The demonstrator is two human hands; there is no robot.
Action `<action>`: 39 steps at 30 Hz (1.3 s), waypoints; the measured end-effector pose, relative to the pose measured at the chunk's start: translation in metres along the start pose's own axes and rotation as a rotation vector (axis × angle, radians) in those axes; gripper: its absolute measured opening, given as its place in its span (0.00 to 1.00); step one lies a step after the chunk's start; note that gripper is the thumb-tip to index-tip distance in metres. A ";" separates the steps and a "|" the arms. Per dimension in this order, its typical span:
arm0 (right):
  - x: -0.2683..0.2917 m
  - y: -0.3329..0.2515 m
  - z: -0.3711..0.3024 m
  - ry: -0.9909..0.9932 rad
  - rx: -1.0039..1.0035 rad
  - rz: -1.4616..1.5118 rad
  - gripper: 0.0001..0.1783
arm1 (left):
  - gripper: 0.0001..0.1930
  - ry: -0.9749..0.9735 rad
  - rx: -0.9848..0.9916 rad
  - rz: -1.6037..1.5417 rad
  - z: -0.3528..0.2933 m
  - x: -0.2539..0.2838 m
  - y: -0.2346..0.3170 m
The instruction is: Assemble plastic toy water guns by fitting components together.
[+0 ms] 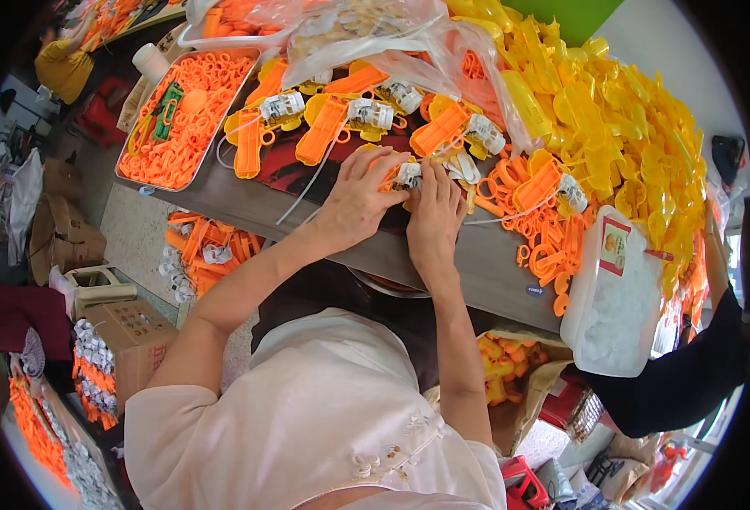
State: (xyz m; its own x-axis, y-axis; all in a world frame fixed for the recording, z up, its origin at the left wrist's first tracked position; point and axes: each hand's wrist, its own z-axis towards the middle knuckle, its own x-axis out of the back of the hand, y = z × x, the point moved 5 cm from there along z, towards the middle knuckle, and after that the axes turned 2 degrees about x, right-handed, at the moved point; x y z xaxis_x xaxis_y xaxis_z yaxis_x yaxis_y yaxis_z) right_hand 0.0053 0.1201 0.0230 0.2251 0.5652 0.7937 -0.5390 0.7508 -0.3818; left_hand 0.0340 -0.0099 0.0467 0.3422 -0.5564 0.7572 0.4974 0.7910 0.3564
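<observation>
At the table's near edge, my left hand and my right hand are closed on one small orange toy part with a white-and-silver cylinder. My fingers hide most of it. Beyond them lie several similar half-built toys: yellow shells with orange handles and printed white cylinders, some trailing thin clear tubes. Just right of my right hand are small white pieces. Another such toy rests farther right, on loose orange rings and parts.
A metal tray of orange rings with green scissors-like tools sits left. Yellow shells heap up right, behind a white tub of clear pieces. Plastic bags lie at the back. Another person's dark sleeve shows right.
</observation>
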 end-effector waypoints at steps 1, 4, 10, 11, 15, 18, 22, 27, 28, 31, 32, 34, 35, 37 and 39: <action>-0.001 0.000 0.000 0.000 0.001 0.000 0.28 | 0.13 -0.010 -0.019 0.020 0.000 0.001 0.001; -0.003 0.001 -0.002 -0.001 -0.001 -0.010 0.28 | 0.15 0.020 -0.033 -0.003 0.009 0.006 -0.003; -0.004 -0.005 -0.006 0.007 0.022 -0.052 0.30 | 0.15 -0.007 -0.228 0.097 0.019 0.002 -0.008; -0.004 -0.007 -0.005 0.003 0.030 -0.103 0.31 | 0.15 -0.010 -0.229 0.095 0.017 -0.001 -0.010; -0.005 -0.005 -0.009 -0.012 -0.001 -0.110 0.34 | 0.15 -0.012 -0.129 -0.088 0.016 -0.007 -0.024; -0.004 -0.006 -0.009 0.000 0.007 -0.079 0.34 | 0.15 0.036 0.005 -0.245 0.009 0.001 -0.037; -0.004 -0.005 -0.009 0.008 0.031 -0.107 0.34 | 0.18 0.064 0.099 -0.286 0.003 0.012 -0.037; -0.010 0.005 -0.013 0.000 -0.019 -0.113 0.31 | 0.32 -0.227 -0.046 0.050 -0.001 -0.007 -0.010; -0.012 0.004 -0.012 0.018 -0.003 -0.104 0.31 | 0.33 -0.211 -0.047 0.078 -0.002 -0.007 -0.013; -0.009 -0.005 -0.011 0.029 -0.010 -0.074 0.33 | 0.34 -0.202 -0.037 0.120 -0.003 -0.005 -0.012; -0.008 -0.006 -0.010 0.025 -0.019 -0.062 0.33 | 0.34 -0.216 -0.027 0.121 -0.002 -0.002 -0.010; -0.001 0.000 -0.013 0.051 -0.037 -0.050 0.34 | 0.34 -0.230 -0.055 0.099 -0.003 -0.005 -0.005; 0.005 -0.002 -0.013 0.070 -0.043 0.084 0.34 | 0.34 -0.223 -0.024 0.037 -0.004 -0.005 -0.007; 0.032 -0.011 -0.019 0.114 -0.055 0.232 0.32 | 0.33 -0.208 -0.013 -0.019 -0.011 0.000 -0.003; 0.054 -0.005 -0.040 0.166 -0.079 0.182 0.29 | 0.32 -0.237 -0.018 -0.021 -0.023 0.008 0.007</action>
State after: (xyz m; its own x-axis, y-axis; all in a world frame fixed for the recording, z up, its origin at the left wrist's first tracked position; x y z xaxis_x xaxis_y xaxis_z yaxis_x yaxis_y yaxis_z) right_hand 0.0528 0.1604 0.0493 0.2638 0.7368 0.6225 -0.5188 0.6524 -0.5524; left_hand 0.0589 -0.0145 0.0428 0.1361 -0.4959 0.8577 0.5176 0.7737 0.3652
